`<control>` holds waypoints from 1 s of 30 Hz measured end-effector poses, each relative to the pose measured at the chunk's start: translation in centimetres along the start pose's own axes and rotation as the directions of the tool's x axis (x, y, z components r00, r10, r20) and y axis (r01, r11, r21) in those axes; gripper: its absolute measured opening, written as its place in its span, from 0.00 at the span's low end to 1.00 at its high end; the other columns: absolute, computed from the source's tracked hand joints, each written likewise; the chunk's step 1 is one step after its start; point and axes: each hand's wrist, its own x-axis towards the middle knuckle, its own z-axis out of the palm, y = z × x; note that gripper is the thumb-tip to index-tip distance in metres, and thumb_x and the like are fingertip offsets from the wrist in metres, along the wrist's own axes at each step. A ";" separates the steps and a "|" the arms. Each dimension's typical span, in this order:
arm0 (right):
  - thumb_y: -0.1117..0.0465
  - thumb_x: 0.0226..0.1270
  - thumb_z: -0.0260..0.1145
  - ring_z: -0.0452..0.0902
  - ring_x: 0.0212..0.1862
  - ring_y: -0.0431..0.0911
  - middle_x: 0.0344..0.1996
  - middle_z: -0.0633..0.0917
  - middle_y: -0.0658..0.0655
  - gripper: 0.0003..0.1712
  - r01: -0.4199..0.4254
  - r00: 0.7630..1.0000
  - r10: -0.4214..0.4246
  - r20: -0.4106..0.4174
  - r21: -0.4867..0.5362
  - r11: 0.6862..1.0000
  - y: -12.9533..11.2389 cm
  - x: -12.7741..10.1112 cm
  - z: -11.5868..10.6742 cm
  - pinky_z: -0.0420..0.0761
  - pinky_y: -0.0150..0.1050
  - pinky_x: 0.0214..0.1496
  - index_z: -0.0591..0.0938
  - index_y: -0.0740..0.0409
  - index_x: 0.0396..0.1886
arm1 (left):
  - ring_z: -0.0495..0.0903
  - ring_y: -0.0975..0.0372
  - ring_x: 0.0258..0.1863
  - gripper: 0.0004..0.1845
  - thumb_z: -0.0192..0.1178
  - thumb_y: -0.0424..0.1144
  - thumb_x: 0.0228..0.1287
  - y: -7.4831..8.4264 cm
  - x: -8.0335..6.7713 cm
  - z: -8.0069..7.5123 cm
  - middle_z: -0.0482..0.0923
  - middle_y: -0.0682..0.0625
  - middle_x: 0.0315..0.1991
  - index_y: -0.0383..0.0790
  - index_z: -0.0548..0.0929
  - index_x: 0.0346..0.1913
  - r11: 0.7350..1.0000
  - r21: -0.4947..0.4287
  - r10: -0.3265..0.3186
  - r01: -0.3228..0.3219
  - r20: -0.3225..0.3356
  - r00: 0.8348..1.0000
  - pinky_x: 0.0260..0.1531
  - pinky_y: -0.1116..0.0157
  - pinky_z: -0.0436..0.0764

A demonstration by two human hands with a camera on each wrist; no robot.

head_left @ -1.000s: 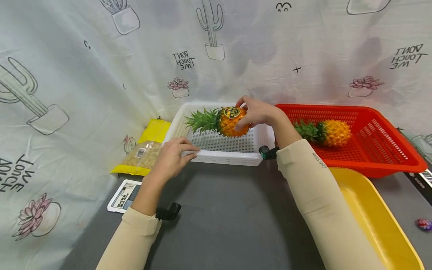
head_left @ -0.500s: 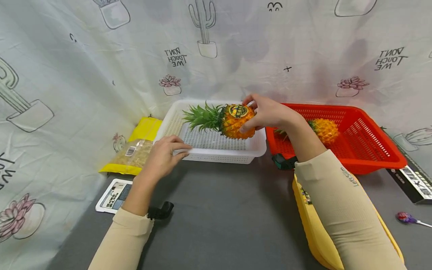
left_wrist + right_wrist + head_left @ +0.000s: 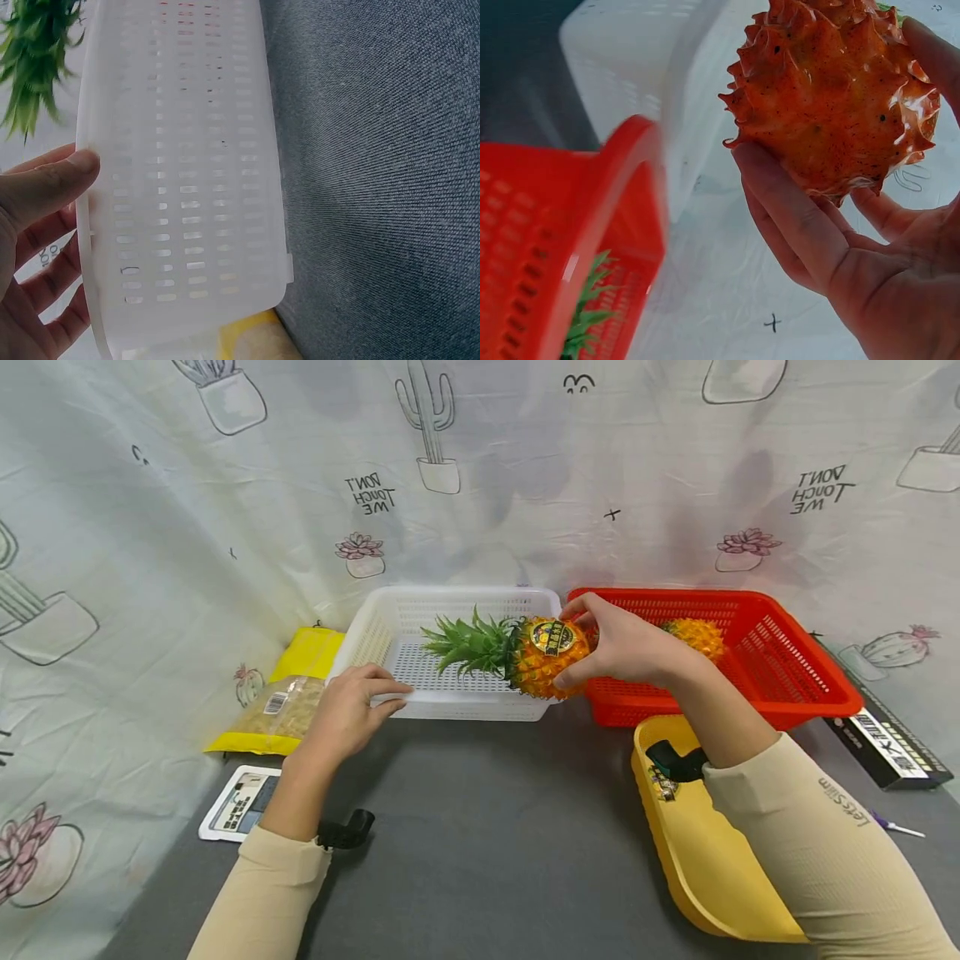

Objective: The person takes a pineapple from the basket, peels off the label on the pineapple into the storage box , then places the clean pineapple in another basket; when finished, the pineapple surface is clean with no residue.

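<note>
A toy-like pineapple (image 3: 549, 662) with spiky orange skin, a round label and green leaves is held level above the front right corner of the white basket (image 3: 480, 706). My right hand (image 3: 622, 645) grips its base end, fingers and thumb spread around the fruit. In the right wrist view the pineapple's spiky bottom (image 3: 832, 112) fills the top, with the fingertips against it. My left hand (image 3: 347, 706) pinches the white basket's front rim near its left corner. The left wrist view has the thumb (image 3: 81, 162) on the rim and the fingers behind it.
A red basket (image 3: 813, 702) with another pineapple (image 3: 697, 635) stands right of the white one. In front is a yellow tray (image 3: 693, 860), partly under my right arm. A yellow bag (image 3: 288, 697), a white-framed card (image 3: 238, 803) and a black box (image 3: 885, 747) lie around.
The right hand has carried the pineapple rightward and a little nearer, from over the white basket's middle to its front right corner. The left hand stays at the rim. The head view has turned right.
</note>
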 end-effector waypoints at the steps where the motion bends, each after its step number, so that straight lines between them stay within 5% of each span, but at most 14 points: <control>1: 0.55 0.53 0.82 0.75 0.62 0.57 0.67 0.71 0.62 0.48 0.000 1.000 0.000 -0.006 -0.010 1.000 0.2 -0.3 0.0 0.84 0.51 0.59 0.64 0.54 0.69 | 0.82 0.45 0.46 0.11 0.74 0.32 0.60 0.0 0.0 -0.1 0.85 0.44 0.42 0.40 0.93 0.46 1.000 0.002 -0.001 0.001 0.001 1.000 0.49 0.46 0.78; 18: 0.49 0.51 0.83 0.78 0.57 0.50 0.66 0.75 0.59 0.48 0.066 0.997 -0.064 0.043 -0.037 0.997 2.0 -5.8 1.7 0.81 0.45 0.57 0.67 0.50 0.68 | 0.82 0.46 0.46 0.12 0.74 0.32 0.61 0.4 0.1 -0.2 0.85 0.44 0.42 0.39 0.92 0.48 0.999 -0.006 -0.033 0.034 0.024 0.999 0.49 0.47 0.79; 30: 0.50 0.48 0.84 0.79 0.54 0.50 0.64 0.76 0.61 0.48 0.077 0.992 -0.081 0.096 0.041 0.996 3.7 -6.4 4.3 0.84 0.42 0.52 0.68 0.52 0.66 | 0.81 0.45 0.46 0.12 0.73 0.32 0.61 0.5 0.2 -0.2 0.85 0.43 0.43 0.39 0.92 0.48 0.999 0.009 -0.046 0.046 0.044 0.998 0.48 0.47 0.78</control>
